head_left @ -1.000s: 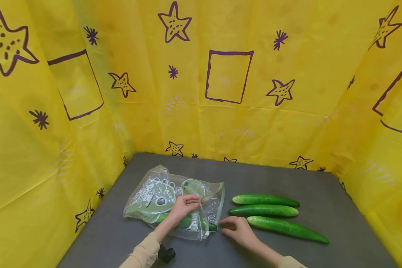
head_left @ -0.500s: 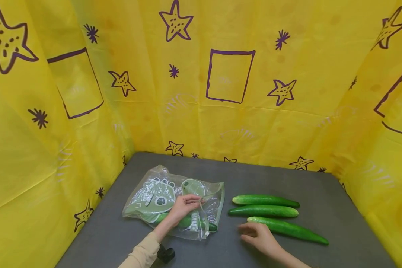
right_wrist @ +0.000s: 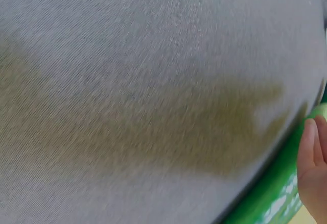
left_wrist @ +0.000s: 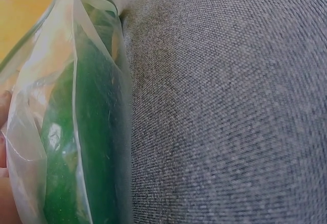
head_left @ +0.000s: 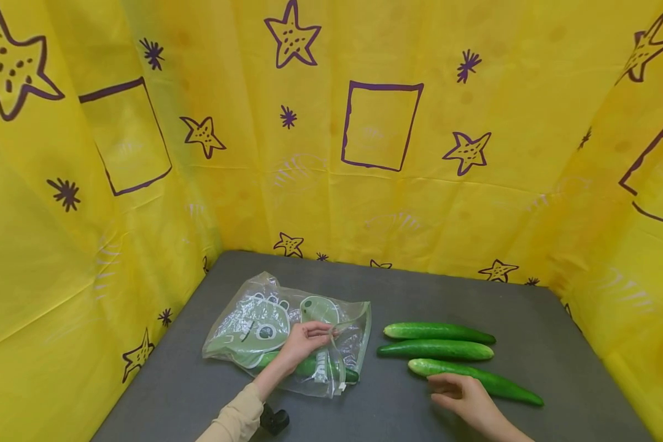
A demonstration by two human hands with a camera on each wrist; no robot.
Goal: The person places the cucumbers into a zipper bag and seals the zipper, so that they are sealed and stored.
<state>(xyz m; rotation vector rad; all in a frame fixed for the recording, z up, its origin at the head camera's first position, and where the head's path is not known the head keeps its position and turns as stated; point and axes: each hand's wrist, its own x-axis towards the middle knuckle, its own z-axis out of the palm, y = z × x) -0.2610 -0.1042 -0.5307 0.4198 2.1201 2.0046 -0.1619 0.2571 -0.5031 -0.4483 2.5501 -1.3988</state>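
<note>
A clear plastic zip bag [head_left: 229, 341] with a green cartoon print lies flat at the table's left-middle, its mouth toward the right. One cucumber [left_wrist: 97, 132] is inside it, seen through the plastic. My left hand [head_left: 301, 347] lies over the bag and pinches the edge of its mouth between thumb and fingers. Three more cucumbers rest to the right: a far one [head_left: 439, 331], a middle one [head_left: 435, 350] and a near one [head_left: 511, 387]. My right hand [head_left: 466, 398] holds nothing; its slightly bent fingers are right beside the near cucumber, overlapping it in the head view.
The dark grey table [head_left: 376, 417] is enclosed by a yellow curtain [head_left: 331, 202] printed with stars and squares. A small black object [head_left: 275, 420] shows beside my left forearm. The bag's zip slider [head_left: 341, 387] is at the near corner of its mouth.
My right hand has moved rightward from the bag's mouth to the near cucumber. The left hand, bag and cucumbers stay in place.
</note>
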